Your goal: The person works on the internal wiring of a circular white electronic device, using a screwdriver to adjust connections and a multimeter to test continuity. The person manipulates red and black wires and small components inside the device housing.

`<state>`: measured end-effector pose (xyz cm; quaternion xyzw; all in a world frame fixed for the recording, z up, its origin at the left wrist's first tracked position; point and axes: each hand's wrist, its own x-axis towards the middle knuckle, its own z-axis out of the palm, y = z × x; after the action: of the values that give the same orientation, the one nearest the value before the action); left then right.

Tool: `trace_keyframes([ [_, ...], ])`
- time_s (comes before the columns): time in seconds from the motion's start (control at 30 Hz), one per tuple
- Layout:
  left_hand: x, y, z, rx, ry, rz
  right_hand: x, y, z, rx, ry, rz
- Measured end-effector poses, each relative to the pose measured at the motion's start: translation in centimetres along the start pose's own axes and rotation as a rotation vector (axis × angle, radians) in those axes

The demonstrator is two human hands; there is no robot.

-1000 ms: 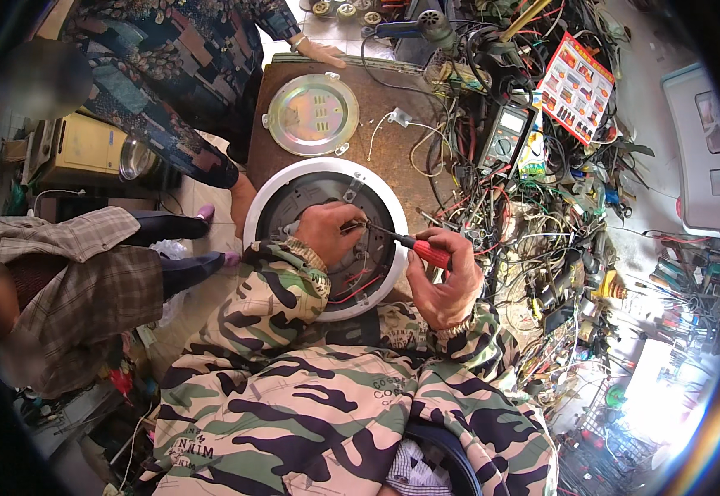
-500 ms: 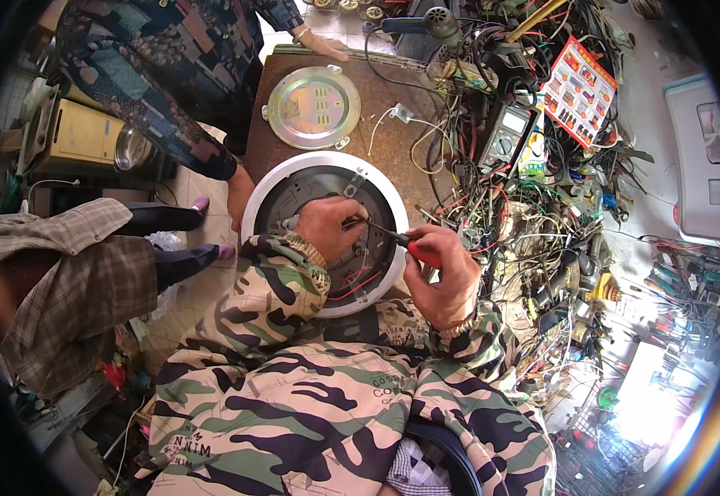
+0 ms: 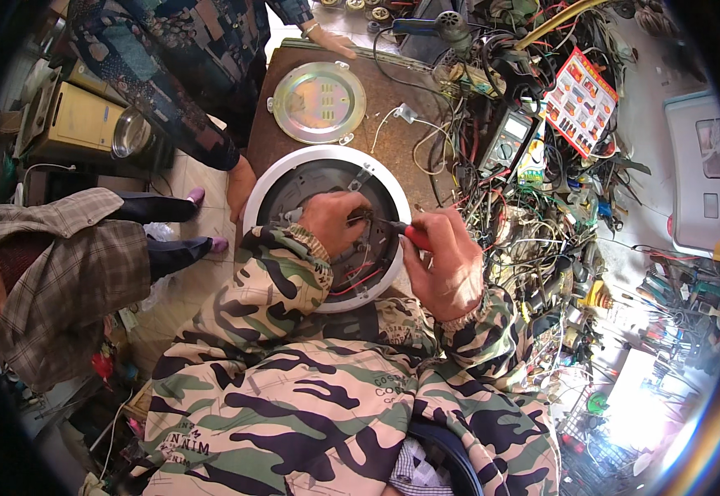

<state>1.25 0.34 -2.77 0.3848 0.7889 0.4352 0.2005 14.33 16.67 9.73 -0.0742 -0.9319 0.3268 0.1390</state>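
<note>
A round appliance housing [image 3: 258, 183] with a white rim and dark inside lies on the brown table, its inner parts and red wires [image 3: 358, 279] exposed. My right hand [image 3: 445, 263] is closed round the red handle of a screwdriver [image 3: 417, 238], whose shaft points left into the housing. Over the dark interior, my left hand [image 3: 337, 221] is closed in a pinch beside the screwdriver's tip. What its fingers hold is too small to make out. Beyond the housing lies a round metal cover plate [image 3: 324, 106] with slots and small tabs.
A multimeter [image 3: 508, 140], tangled wires [image 3: 533, 240] and a red printed sheet [image 3: 581, 102] crowd the right. A white connector with wires [image 3: 407, 113] rests on the brown table [image 3: 393, 83]. One person's hand [image 3: 240, 187] is beside the housing; another person in plaid stands left.
My right hand has turned slightly round the screwdriver handle, fingers higher. My left hand stays pinched near the tip. The whole view has shifted a little.
</note>
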Motion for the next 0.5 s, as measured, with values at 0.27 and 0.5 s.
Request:
trace_keyframes([
  [0.27,-0.6,1.2,-1.9,0.017,0.005,-0.09,0.8,-1.4,-0.5,-0.037,0.048,-0.011],
  [0.5,-6.5,4.8,-8.4,-0.6,0.496,-0.042,0.5,-0.6,-0.5,-0.127,-0.026,-0.018],
])
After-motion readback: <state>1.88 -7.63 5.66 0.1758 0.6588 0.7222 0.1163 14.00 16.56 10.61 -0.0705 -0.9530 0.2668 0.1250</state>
